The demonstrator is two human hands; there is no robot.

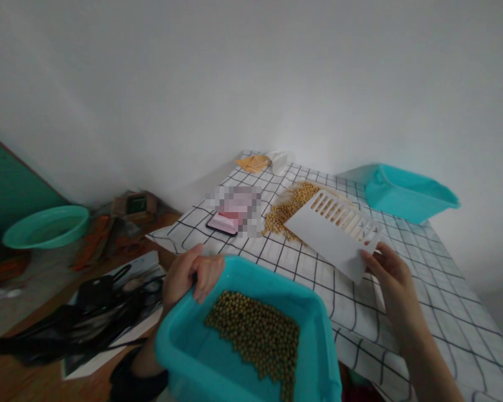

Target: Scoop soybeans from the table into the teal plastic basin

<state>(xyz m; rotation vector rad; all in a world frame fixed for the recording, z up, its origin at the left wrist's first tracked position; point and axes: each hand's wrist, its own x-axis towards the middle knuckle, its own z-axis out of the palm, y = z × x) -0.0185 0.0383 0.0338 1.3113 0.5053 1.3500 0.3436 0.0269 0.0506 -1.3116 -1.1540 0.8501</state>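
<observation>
My left hand (pixel 195 273) is closed over the far-left rim of a teal plastic basin (pixel 318 324). Round, tan-brown beans (pixel 255 329) lie inside, spread over the far and right part of its floor. The basin is at the table's near edge, close to my body. Between thumb and fingers of my right hand (pixel 388 268), a thin white slotted sheet (pixel 331 240) is pinched at its right end. It slants over the tablecloth, with its slots toward the far side. Just behind and left of the sheet is a loose heap of yellow beans (pixel 295 201), partly covered by it.
A second teal basin (pixel 406 201) rests at the table's back right, by the wall. A phone (pixel 224 223), partly blurred, lies on the checked cloth (pixel 402 251). An orange cloth-like piece (pixel 254 163) is behind. Left, lower down, are a green basin (pixel 46 229) and a black bag (pixel 96 312).
</observation>
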